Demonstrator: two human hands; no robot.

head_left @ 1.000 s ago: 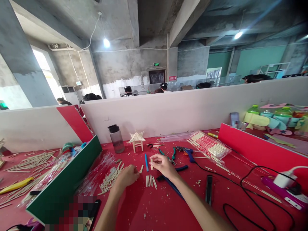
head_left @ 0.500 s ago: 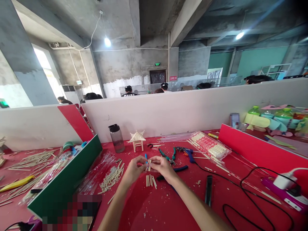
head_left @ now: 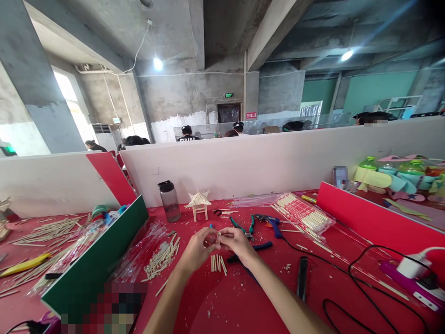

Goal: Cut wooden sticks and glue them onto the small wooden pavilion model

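Observation:
My left hand (head_left: 197, 249) and my right hand (head_left: 237, 242) meet above the red table (head_left: 243, 301), fingertips pinched together on short wooden sticks (head_left: 217, 237) held between them. Just below the hands a few cut sticks (head_left: 217, 263) lie side by side on the table. A loose heap of short sticks (head_left: 162, 258) lies to the left of my left hand. A blue pen (head_left: 211, 226) is partly hidden behind my fingers.
A small stick pavilion model (head_left: 198, 204) and a dark water bottle (head_left: 168, 201) stand near the white divider (head_left: 278, 162). Green-handled pliers (head_left: 243, 227), a blue glue gun (head_left: 271, 223), bagged sticks (head_left: 304, 213), a black cable (head_left: 365, 278) and a green board (head_left: 100, 260) surround the hands.
My left hand left the heap of sticks and came up to meet my right hand. Both hands now pinch the sticks together, a little lower than half a second ago.

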